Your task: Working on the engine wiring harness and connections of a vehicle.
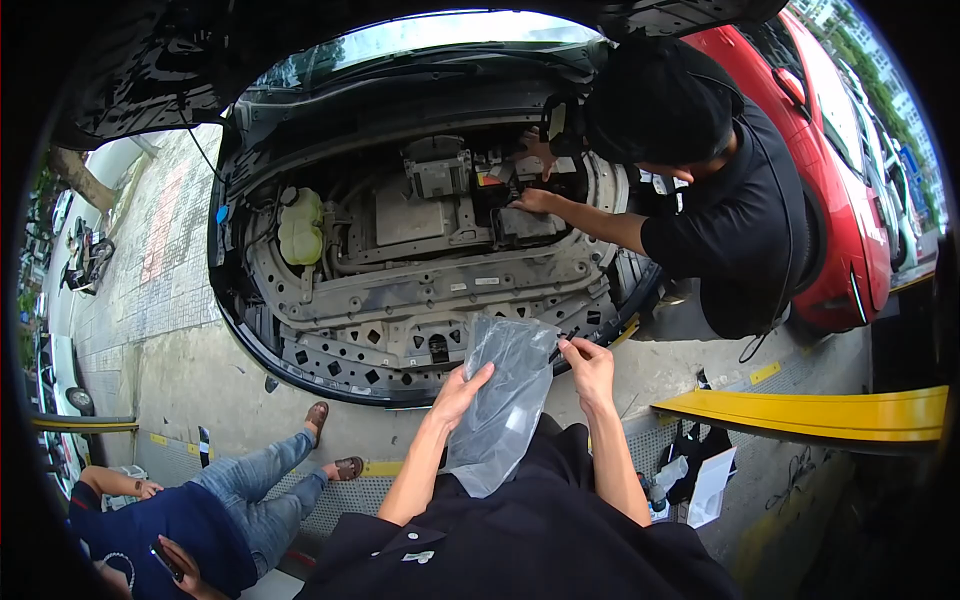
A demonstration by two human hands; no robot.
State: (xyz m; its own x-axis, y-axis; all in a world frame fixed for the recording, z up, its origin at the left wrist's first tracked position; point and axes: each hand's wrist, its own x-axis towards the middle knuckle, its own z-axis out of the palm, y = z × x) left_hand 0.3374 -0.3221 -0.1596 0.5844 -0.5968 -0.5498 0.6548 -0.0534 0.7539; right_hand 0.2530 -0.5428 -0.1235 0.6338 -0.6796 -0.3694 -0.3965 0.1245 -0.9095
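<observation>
A clear plastic bag [508,405], wrinkled and translucent, hangs in front of my body at the car's front edge. My left hand [457,398] grips its left side, thumb lying over the film. At the bag's upper right corner my right hand [590,372] is closed in a pinch. Small dark bits show beside those fingertips, too small to name. Just beyond the bag lies the open engine bay [420,280], with a dusty metal front panel.
A co-worker in black [740,200] leans in from the right, both hands near the battery area [525,222]. A yellow reservoir [300,228] sits in the bay's left part. A yellow beam [810,412] juts in at right. Another person [180,540] sits lower left, holding a phone.
</observation>
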